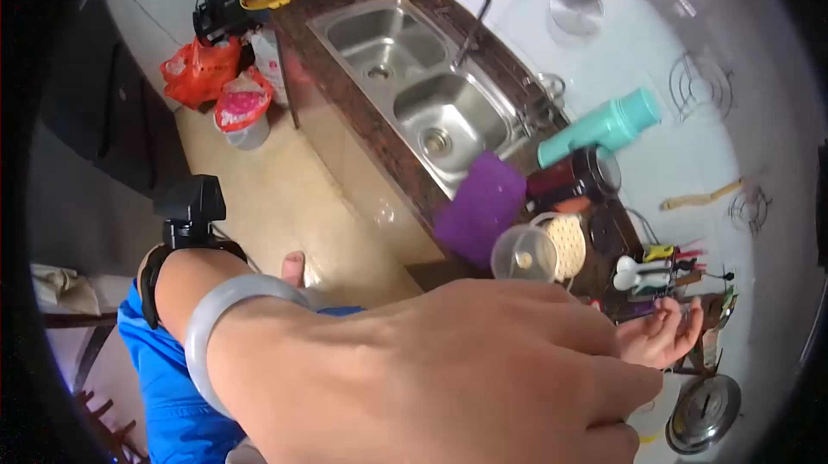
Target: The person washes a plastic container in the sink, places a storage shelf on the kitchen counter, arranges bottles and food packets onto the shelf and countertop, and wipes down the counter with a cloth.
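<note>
My left hand [483, 369] fills the foreground, its back toward me, with a pale bangle [207, 348] on the wrist. Its fingers bend downward and their tips are hidden, so anything they hold cannot be made out. A black strapped device [191, 210] sits on the forearm. Beyond the left hand, my right hand [660, 336] shows partly, palm up, fingers loosely curled and apart, with nothing visible in them. Near it on the counter are white-handled utensils [638, 272], a clear plastic container [523, 253] and a beige perforated piece [566, 247].
A double steel sink [453, 115] with a tap [474, 28] is set in the dark counter. Alongside lie a purple cloth [483, 210], a teal bottle [599, 128] and a dark jar [576, 178]. Red bags [203, 72] and a bin [244, 132] stand on the floor.
</note>
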`<action>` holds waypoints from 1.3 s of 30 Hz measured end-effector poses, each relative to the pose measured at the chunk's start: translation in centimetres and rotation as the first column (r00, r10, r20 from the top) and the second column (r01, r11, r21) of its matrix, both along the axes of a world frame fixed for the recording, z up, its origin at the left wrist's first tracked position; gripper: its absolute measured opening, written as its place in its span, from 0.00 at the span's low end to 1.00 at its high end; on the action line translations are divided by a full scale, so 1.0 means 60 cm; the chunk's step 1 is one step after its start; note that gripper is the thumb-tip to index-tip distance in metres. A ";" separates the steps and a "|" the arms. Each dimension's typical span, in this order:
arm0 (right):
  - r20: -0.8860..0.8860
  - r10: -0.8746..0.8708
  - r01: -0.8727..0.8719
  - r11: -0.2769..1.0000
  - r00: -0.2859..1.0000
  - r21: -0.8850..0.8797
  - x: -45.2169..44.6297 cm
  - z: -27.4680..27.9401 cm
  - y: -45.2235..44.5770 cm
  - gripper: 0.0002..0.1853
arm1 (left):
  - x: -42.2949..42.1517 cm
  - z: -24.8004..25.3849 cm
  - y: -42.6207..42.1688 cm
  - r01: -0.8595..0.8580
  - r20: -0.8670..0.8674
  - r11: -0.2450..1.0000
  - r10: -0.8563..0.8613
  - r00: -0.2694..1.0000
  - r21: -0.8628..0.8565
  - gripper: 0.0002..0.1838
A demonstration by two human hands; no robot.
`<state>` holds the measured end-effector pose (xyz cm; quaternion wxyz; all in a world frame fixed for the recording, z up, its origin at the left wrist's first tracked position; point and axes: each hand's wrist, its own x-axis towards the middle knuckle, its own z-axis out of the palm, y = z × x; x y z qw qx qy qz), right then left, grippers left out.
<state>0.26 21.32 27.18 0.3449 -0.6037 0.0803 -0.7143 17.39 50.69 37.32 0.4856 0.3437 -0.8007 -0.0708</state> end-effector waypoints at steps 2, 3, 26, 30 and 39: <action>0.082 0.051 -0.052 0.999 0.995 0.011 0.084 -0.016 0.062 0.17 | 0.049 0.010 0.060 -0.020 0.078 1.000 0.021 0.997 -0.005 0.20; 0.086 0.048 -0.052 0.997 0.995 0.050 0.132 -0.022 0.098 0.16 | 0.077 0.015 0.088 -0.036 0.110 0.999 0.036 0.993 -0.003 0.19; -0.415 -0.617 0.105 0.631 0.669 -0.769 0.653 0.371 0.142 0.17 | 1.017 0.448 -0.166 -0.719 0.018 0.166 0.978 0.209 -0.675 0.18; -0.109 -0.749 0.244 0.345 0.653 -0.906 0.777 0.521 0.108 0.21 | 1.062 0.465 -0.177 -0.734 0.037 0.187 0.976 0.216 -0.653 0.16; -0.102 -0.942 0.451 0.246 0.321 -0.858 0.938 0.635 0.099 0.23 | 1.076 0.443 0.101 -0.433 -0.140 0.282 0.680 0.720 -0.856 0.14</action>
